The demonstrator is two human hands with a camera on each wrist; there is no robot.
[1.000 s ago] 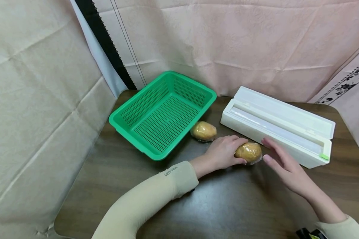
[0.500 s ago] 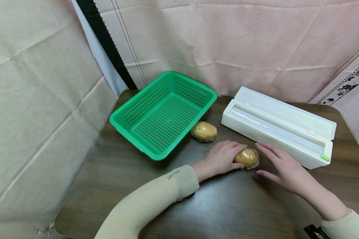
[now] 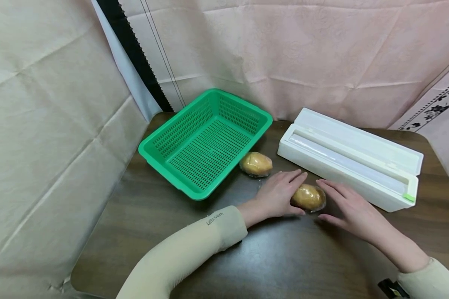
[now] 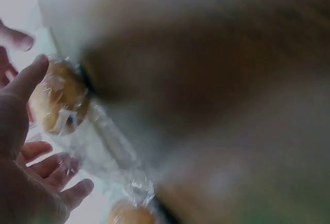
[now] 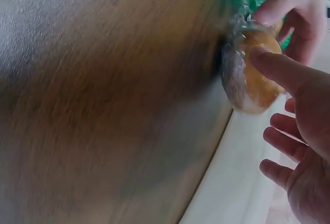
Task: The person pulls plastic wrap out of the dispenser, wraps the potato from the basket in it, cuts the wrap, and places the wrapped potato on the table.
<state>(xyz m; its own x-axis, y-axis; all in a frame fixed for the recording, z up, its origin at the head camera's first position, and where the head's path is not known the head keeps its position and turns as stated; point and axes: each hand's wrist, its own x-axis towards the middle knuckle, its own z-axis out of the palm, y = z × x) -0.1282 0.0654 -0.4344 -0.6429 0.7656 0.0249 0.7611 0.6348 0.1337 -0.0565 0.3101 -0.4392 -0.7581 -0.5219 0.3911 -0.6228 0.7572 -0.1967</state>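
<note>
A yellow-brown potato (image 3: 310, 197) wrapped in clear film lies on the table between the two hands. My left hand (image 3: 278, 193) is at its left side, thumb and index finger spread about it. Seen from the left wrist, the thumb (image 4: 36, 74) overlaps the potato's edge while the other fingers are spread apart from it. On the other side my right hand (image 3: 353, 209) has its fingers loosely extended close to the potato; its thumb (image 5: 278, 69) overlaps the potato in the right wrist view. A second wrapped potato (image 3: 256, 164) sits behind the left hand.
At the back left stands a green plastic basket (image 3: 149, 160) with perforated walls. A long white cling film dispenser (image 3: 344, 170), lid raised, stands behind the right hand. The brown table (image 3: 172, 232) meets cloth-covered walls at the back and left.
The potato has come slightly toward the person. My left hand has loosened, its index finger lifting off the potato. My right hand has shifted left, closer to it.
</note>
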